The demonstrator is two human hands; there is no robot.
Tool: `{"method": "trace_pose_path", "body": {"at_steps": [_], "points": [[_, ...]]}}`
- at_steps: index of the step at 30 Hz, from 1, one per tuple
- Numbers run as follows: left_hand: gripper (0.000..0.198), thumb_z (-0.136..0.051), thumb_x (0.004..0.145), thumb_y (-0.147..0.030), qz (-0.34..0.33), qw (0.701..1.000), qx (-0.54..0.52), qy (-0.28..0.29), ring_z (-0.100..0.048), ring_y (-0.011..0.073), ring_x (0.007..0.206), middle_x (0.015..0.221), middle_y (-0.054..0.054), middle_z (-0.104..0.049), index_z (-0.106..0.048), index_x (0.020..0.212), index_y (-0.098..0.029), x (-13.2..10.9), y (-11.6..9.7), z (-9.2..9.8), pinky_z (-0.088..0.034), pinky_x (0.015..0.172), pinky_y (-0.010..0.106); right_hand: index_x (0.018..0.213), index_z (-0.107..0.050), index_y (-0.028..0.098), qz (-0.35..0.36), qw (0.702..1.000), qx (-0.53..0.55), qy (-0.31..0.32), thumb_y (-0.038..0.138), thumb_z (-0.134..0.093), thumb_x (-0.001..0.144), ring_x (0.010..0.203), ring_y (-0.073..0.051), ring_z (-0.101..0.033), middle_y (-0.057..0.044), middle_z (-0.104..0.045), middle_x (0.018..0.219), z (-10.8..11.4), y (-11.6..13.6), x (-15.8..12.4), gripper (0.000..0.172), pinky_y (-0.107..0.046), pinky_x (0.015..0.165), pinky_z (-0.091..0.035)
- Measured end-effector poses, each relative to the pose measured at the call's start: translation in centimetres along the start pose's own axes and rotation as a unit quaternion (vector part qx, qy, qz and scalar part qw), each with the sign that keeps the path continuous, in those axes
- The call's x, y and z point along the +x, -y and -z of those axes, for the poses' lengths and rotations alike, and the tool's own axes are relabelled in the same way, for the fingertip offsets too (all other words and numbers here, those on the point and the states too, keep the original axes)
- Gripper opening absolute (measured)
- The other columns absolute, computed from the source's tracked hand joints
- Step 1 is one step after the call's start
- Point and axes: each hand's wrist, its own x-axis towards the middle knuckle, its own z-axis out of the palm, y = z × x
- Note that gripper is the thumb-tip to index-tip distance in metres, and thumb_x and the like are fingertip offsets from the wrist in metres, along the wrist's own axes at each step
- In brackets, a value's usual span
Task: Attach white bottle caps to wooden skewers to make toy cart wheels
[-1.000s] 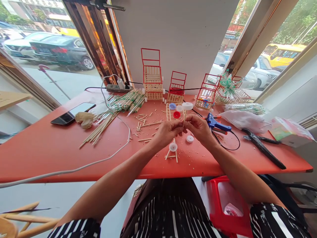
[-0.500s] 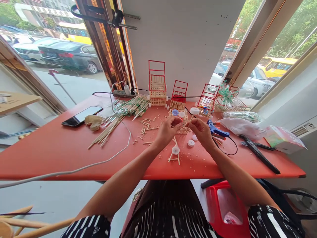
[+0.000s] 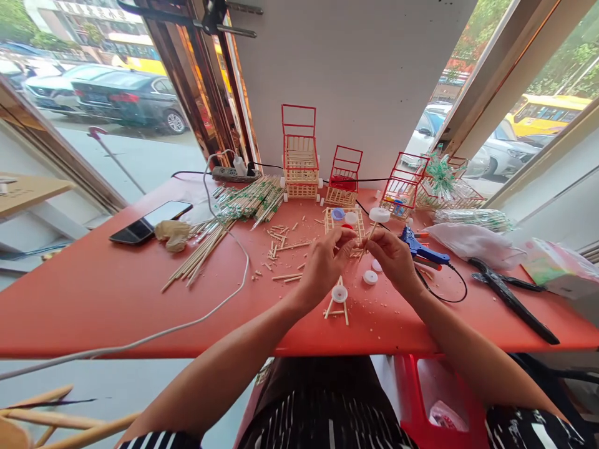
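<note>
My right hand (image 3: pixel 395 260) pinches a thin wooden stick (image 3: pixel 371 232) that carries a white plastic cap (image 3: pixel 379 215) at its upper end. Beside it, at nearly the same height, my left hand (image 3: pixel 322 265) has thumb and forefinger closed together; whatever lies between them is too small to make out. Behind the hands is a wooden lattice (image 3: pixel 330 219) with a blue cap (image 3: pixel 337 214) and a red cap lying on it. Below the left hand stands a small stick frame (image 3: pixel 347 312) with a white cap (image 3: pixel 339 294). Another white cap (image 3: pixel 370 277) lies under the right hand.
A blue glue gun (image 3: pixel 428 252) lies right, with black-handled cutters (image 3: pixel 515 305) beyond. Red-and-wood miniature carts (image 3: pixel 300 162) stand at the back. Left are bundled sticks (image 3: pixel 253 199), a phone (image 3: pixel 150 223) and a white cable (image 3: pixel 187 310). Stick offcuts (image 3: pixel 277 237) litter the red table (image 3: pixel 116 299).
The view has shifted and moved slightly closer to the table. Both hands stay close together, and the capped stick is still in the right hand's pinch.
</note>
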Motion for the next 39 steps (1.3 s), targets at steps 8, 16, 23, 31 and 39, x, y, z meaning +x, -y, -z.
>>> {"method": "trace_pose_path", "body": {"at_steps": [8,16,23,31,39], "points": [[0.013,-0.065,0.092,-0.020,-0.010,0.989,-0.055,-0.137,-0.060,0.0105,0.066,0.075,-0.002,-0.067,-0.056,0.083,-0.020,1.1,-0.2,1.5,-0.046,0.064,0.022,0.085,-0.064,0.023,0.013,0.999,-0.004,-0.042,0.052,-0.070,0.091,0.076,-0.015,-0.062,-0.001,-0.070,0.085,0.3,0.3,0.3,0.030,-0.029,0.072,-0.049],[0.028,-0.066,0.094,-0.041,0.036,0.982,-0.151,-0.108,-0.055,0.0091,0.060,0.074,0.002,-0.069,-0.063,0.082,-0.016,0.9,-1.3,2.3,-0.044,0.057,0.021,0.089,-0.066,0.023,0.008,0.998,-0.070,0.001,0.036,-0.064,0.096,0.076,-0.016,-0.062,-0.001,-0.069,0.082,0.0,-0.9,-0.8,0.016,-0.029,0.072,-0.047],[0.052,-0.084,0.078,-0.043,0.087,0.980,-0.174,-0.046,-0.061,0.0123,0.085,0.116,0.009,-0.069,-0.068,0.119,-0.017,0.4,-1.9,1.7,-0.052,0.070,0.022,0.086,-0.065,0.022,0.038,0.989,-0.140,-0.003,0.030,-0.062,0.095,0.071,-0.014,-0.058,0.000,-0.067,0.079,-0.2,-0.3,-0.8,0.013,-0.027,0.068,-0.044],[0.057,-0.086,0.076,-0.038,0.114,0.974,-0.193,-0.022,-0.062,0.0136,0.090,0.115,0.009,-0.069,-0.066,0.126,-0.018,0.0,-2.1,1.3,-0.053,0.074,0.023,0.090,-0.064,0.023,0.066,0.982,-0.178,0.002,0.026,-0.061,0.097,0.069,-0.013,-0.057,0.001,-0.066,0.080,0.0,-0.5,-0.8,0.009,-0.026,0.065,-0.043],[0.057,-0.087,0.073,-0.040,0.079,0.985,-0.150,-0.029,-0.063,0.0145,0.090,0.119,0.011,-0.069,-0.069,0.122,-0.018,0.4,-1.4,1.6,-0.055,0.072,0.024,0.090,-0.064,0.022,0.113,0.972,-0.206,0.027,0.026,-0.060,0.098,0.070,-0.014,-0.058,-0.001,-0.068,0.082,-0.3,-1.0,-0.8,0.010,-0.026,0.065,-0.044]]}}
